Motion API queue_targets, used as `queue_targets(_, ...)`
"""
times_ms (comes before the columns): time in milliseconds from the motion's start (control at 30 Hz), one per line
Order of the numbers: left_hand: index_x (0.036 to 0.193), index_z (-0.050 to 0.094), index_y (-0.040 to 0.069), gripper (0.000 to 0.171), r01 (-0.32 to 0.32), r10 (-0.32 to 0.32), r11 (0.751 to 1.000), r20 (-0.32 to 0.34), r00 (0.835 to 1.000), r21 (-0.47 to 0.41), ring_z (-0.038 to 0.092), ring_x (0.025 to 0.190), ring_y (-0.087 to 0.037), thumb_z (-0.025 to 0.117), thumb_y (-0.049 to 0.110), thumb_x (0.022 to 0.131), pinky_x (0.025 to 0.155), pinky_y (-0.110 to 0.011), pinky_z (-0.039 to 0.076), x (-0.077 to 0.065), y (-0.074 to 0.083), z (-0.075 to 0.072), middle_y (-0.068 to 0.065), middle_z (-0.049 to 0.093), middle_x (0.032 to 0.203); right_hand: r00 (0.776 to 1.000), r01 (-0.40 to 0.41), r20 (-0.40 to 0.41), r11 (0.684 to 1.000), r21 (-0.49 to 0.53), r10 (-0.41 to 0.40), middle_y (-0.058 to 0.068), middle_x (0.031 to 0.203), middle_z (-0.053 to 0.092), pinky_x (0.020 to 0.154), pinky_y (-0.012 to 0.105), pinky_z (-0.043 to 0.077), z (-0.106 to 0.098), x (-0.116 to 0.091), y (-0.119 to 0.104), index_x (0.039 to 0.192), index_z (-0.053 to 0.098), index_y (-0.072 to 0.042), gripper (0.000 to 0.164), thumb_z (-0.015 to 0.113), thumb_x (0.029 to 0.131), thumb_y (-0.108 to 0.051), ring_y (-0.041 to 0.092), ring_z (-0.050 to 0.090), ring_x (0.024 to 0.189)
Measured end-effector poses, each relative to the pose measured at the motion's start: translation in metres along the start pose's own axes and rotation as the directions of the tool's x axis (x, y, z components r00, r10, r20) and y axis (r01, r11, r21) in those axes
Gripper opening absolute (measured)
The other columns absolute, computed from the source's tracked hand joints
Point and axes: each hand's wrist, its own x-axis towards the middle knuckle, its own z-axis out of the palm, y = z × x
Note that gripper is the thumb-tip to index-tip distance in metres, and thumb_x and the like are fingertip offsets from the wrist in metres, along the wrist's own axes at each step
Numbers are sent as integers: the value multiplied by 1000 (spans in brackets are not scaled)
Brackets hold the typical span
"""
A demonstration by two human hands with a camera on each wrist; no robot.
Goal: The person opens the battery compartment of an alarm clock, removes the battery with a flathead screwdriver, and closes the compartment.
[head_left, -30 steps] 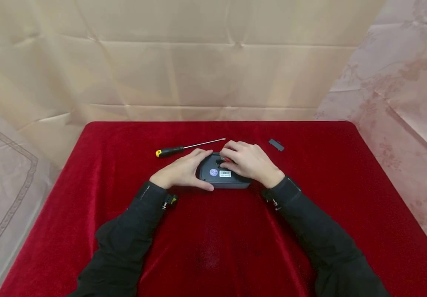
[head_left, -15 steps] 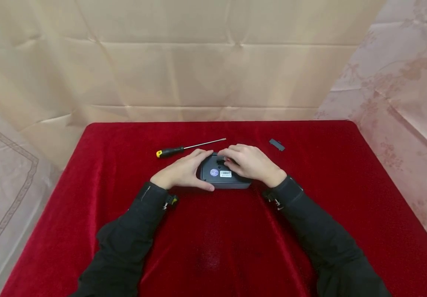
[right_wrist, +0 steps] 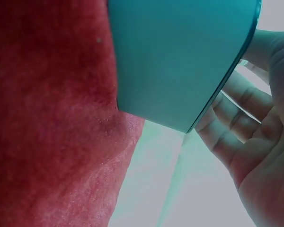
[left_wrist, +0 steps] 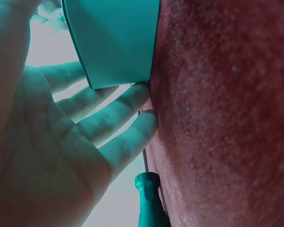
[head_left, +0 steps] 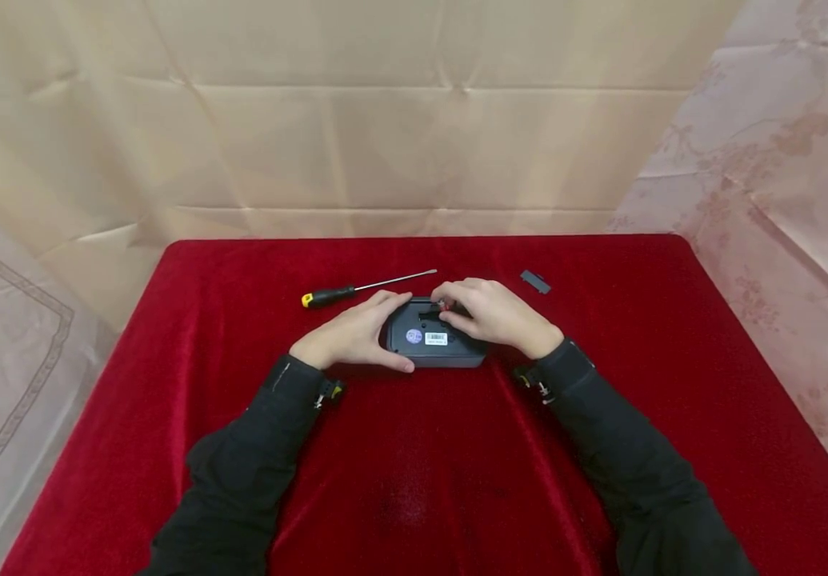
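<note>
A dark boxy device [head_left: 450,352] lies on the red cloth with its underside up, showing a round purple sticker, a white barcode label and an open battery compartment [head_left: 428,315]. My left hand [head_left: 352,332] grips its left end, thumb along the front side and fingers at the back edge. Over the compartment's right part, my right hand [head_left: 496,312] pinches a small red and silver battery [head_left: 445,305] between thumb and fingertips, mostly hidden by them. Both wrist views show the device's plain side [left_wrist: 113,42], with the left fingers [left_wrist: 116,116] reaching behind it.
A flat-tip screwdriver [head_left: 330,295] with a black and yellow handle lies behind the left hand, its shaft pointing right. The small dark battery cover [head_left: 535,281] rests at the back right. Red velvet cloth [head_left: 414,464] covers the table; pale drapes hang behind.
My right hand has drawn slightly to the right with the battery, leaving more of the compartment visible. The left hand and the device stay in place.
</note>
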Motion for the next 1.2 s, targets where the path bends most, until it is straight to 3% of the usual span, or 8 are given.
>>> queue_targets(433, 161, 28, 16, 112, 9, -9, 1000, -4, 1000, -6, 46, 124, -19, 83, 60, 74, 104, -41, 44, 0, 0, 1, -4, 41, 147, 1000, -21, 3, 1000, 13, 21, 6, 108, 71, 88, 37, 56, -2, -1, -1, 123, 67, -10, 37, 79, 90, -19, 17, 67, 91)
queue_targets(867, 161, 28, 17, 112, 13, -13, 1000, -4, 1000, -5, 46, 124, -19, 83, 60, 73, 104, -42, 45, -1, 0, 2, -4, 41, 147, 999, -42, -11, 994, 99, 43, 6, 109, 71, 86, 36, 57, -7, 0, 1, 125, 68, -8, 37, 79, 89, -15, 15, 67, 89)
queue_targets(1200, 160, 29, 18, 112, 20, -20, 1000, -4, 1000, -7, 46, 123, -18, 85, 58, 72, 103, -41, 46, -1, 1, 1, -3, 42, 146, 995, -3, -100, 996, 89, 12, 4, 100, 66, 75, 36, 57, -17, -6, 8, 129, 69, -8, 40, 76, 89, -6, 18, 62, 84)
